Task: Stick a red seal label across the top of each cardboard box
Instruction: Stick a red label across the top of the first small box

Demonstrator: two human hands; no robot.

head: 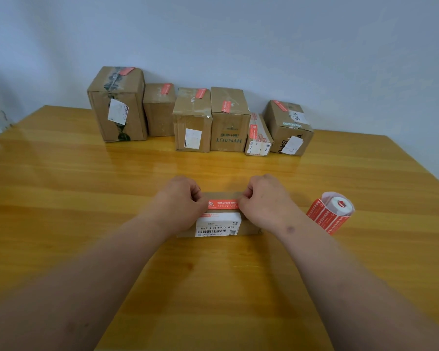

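both hands, left hand (181, 198) and right hand (262, 198), pinch the 2 ends of a red seal label (223, 203) stretched across the top of a flat cardboard box (250, 228) bearing a white shipping label (217, 226), near the front middle of the wooden table (86, 198). a roll of red labels (331, 212) lies just to the right, and 6 cardboard boxes (230, 117) with red seals on top stand in a row against the far wall.

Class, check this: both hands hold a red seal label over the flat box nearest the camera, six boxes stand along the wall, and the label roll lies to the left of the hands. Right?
Not quite. The label roll lies on the table to the right of the hands, not the left, as the head view shows. The rest stands: the left hand and right hand hold the red seal label over the flat box, with six boxes along the wall.
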